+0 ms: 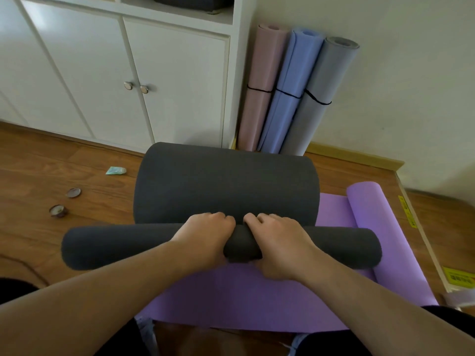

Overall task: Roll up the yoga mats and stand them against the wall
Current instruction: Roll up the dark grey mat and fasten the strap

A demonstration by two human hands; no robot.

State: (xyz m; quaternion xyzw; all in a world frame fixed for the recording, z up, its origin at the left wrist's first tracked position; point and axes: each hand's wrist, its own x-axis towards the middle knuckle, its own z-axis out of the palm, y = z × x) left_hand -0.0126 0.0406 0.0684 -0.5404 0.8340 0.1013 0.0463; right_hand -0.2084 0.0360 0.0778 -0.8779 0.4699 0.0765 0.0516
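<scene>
Brown wooden floor (84,160) is carrying clutter left of the mats: a crumpled teal wrapper (116,170) and two small round tins (65,203). A white cabinet with two metal knobs (133,80) is standing behind. Three rolled mats, pink (259,86), blue (288,91) and grey (318,98), each tied with a black string, are leaning against the cream wall (411,86) beside the cabinet. A purple foam mat (231,299), its right edge curled up, is lying under the dark grey foam yoga mat (223,186). The grey mat's near end is forming a roll, the far part lying flat. The left hand (205,237) and right hand (280,245) are sitting side by side at the roll's middle, fingers curled over it, gripping.
</scene>
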